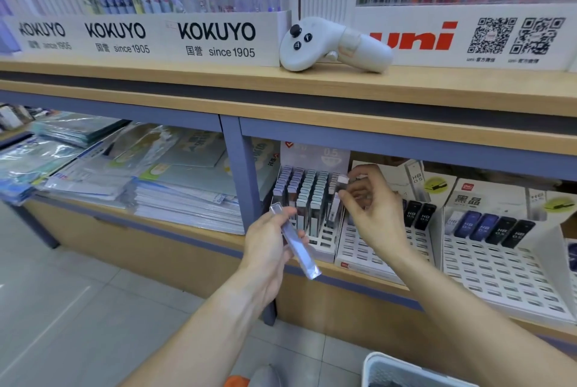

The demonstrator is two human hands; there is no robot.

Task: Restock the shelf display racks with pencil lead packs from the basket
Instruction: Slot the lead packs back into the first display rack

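Both hands are busy at the lower shelf: the left hand [270, 241] grips a clear, slim pencil lead pack [296, 241] held out in front of the racks, fingers curled round its upper half while the lower end sticks out free, and the right hand [373, 207] reaches to the back right corner of the leftmost rack [315, 213], its thumb and forefinger pinching a small pale pack [342, 180] at the top of the last column there. Whether that pack is already seated in its slot or only hovering above it I cannot tell, since the fingers cover the spot. That leftmost rack looks well on: its rear rows stand full of grey-capped packs, with only the front few rows of slots bare. The middle rack [371, 249] is far less filled, a couple of dark packs at the back and most slots open, and the right rack [499, 261] holds a single back row of blue and black packs above many bare rows. A corner of the white basket [393, 368] shows at the bottom edge, and something dark lies inside, though how much stock remains is hidden. By my reading the restocking is partly done: one rack is nearly full, two are largely waiting, and the pack in the left hand is next in line. A white handheld controller [331, 43] lies on the upper shelf, apart from the work.
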